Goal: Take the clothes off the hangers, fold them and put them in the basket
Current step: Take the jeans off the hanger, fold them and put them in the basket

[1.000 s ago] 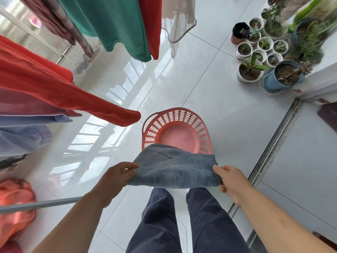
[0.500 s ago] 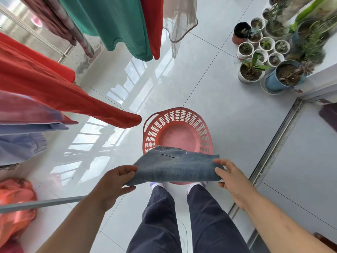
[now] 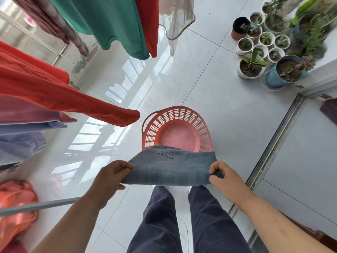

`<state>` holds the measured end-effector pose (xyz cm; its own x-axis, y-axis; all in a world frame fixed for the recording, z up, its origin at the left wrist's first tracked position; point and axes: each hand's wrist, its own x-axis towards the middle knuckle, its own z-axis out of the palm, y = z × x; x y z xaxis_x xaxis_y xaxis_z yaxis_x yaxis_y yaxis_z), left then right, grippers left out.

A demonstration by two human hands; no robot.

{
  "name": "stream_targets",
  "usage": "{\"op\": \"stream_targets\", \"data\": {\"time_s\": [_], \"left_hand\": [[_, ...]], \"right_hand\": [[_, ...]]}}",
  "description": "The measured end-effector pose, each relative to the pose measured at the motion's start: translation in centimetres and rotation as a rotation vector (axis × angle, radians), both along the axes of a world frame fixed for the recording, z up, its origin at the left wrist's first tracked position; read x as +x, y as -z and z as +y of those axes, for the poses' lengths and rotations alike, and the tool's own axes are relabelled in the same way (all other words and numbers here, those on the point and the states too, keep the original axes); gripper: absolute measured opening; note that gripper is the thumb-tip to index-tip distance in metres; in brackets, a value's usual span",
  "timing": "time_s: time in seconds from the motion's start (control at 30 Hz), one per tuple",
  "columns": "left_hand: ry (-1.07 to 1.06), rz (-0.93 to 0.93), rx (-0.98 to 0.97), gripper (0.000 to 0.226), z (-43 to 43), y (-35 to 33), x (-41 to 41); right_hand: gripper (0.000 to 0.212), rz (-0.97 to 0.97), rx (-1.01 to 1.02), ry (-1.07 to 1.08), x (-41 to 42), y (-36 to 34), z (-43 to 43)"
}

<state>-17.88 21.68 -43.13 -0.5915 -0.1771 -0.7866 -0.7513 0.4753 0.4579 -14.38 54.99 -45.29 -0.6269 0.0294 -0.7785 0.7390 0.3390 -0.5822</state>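
Folded jeans [image 3: 171, 168] at lower centre, stretched flat between left hand [image 3: 111, 175] and right hand [image 3: 225, 177], each pinching one end; far edge overlapping red basket [image 3: 176, 114] rim.

This is a home balcony or sunroom used for drying laundry. Washing hangs overhead: a green garment [image 3: 109, 24], red ones [image 3: 54, 92] and a sheer pale cloth [image 3: 175, 17], with more clothes along the left edge of the floor. The glossy white tiled floor [image 3: 228, 110] mirrors a window railing. A red plastic laundry basket [image 3: 175, 117] stands mid-floor. Potted plants [image 3: 264, 50] crowd the far right corner, and a metal sliding-door track [image 3: 273, 148] runs along the right side.
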Motion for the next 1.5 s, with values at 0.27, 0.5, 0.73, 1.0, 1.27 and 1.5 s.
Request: {"op": "stream_targets", "data": {"time_s": [0.27, 0.5, 0.73, 1.0, 1.27, 1.5], "left_hand": [[0.259, 0.069, -0.164, 0.009, 0.4, -0.5, -1.2], [0.162, 0.105, -0.107, 0.017, 1.3, -0.2, -2.3], [0.151, -0.053, -0.046, 0.018, 0.8, 1.2, -1.7], [0.189, -0.265, 0.101, 0.014, 0.0, 1.7, -0.7], [0.281, -0.136, 0.042, 0.011, -1.1, 2.3, -0.4], [0.382, -0.116, -0.046, 0.015, -0.6, 2.5, -0.9]], "right_hand": [[0.013, 0.138, -0.027, 0.065, -1.2, -1.0, -0.4], [0.025, 0.128, 0.001, -0.005, -2.9, -1.0, 0.3], [0.03, -0.134, 0.163, -0.395, -1.8, 2.1, 0.2], [0.045, -0.406, -0.002, -0.436, -0.6, 1.9, 0.2], [0.021, -0.206, -0.081, -0.038, 0.6, 2.2, -0.5], [0.014, -0.193, 0.038, -0.137, -0.5, 2.2, -1.9]]}}
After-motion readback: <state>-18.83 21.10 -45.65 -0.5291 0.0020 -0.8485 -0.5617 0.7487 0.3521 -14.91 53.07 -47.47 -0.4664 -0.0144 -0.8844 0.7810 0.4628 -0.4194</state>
